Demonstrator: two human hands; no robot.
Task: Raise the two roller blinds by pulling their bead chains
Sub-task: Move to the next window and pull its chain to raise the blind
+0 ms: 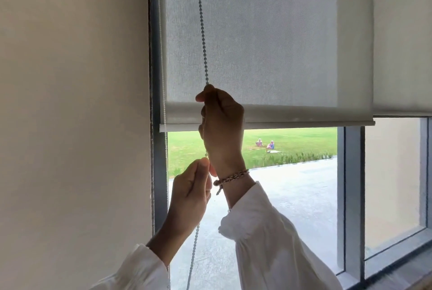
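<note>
A grey roller blind (268, 44) covers the upper half of the left window pane; its bottom bar (304, 123) hangs about halfway down the frame. A second blind (402, 32) hangs to the right, its lower edge slightly higher. A grey bead chain (202, 25) runs down in front of the left blind. My right hand (222, 126), with a bracelet at the wrist, is closed on the chain at the height of the bottom bar. My left hand (191, 191) grips the same chain just below. The other strand (164, 102) hangs along the frame.
A plain beige wall (74, 102) fills the left side. The grey window frame (353, 196) divides the two panes. Outside are pavement, a lawn and two seated people far off. A sill runs along the bottom right.
</note>
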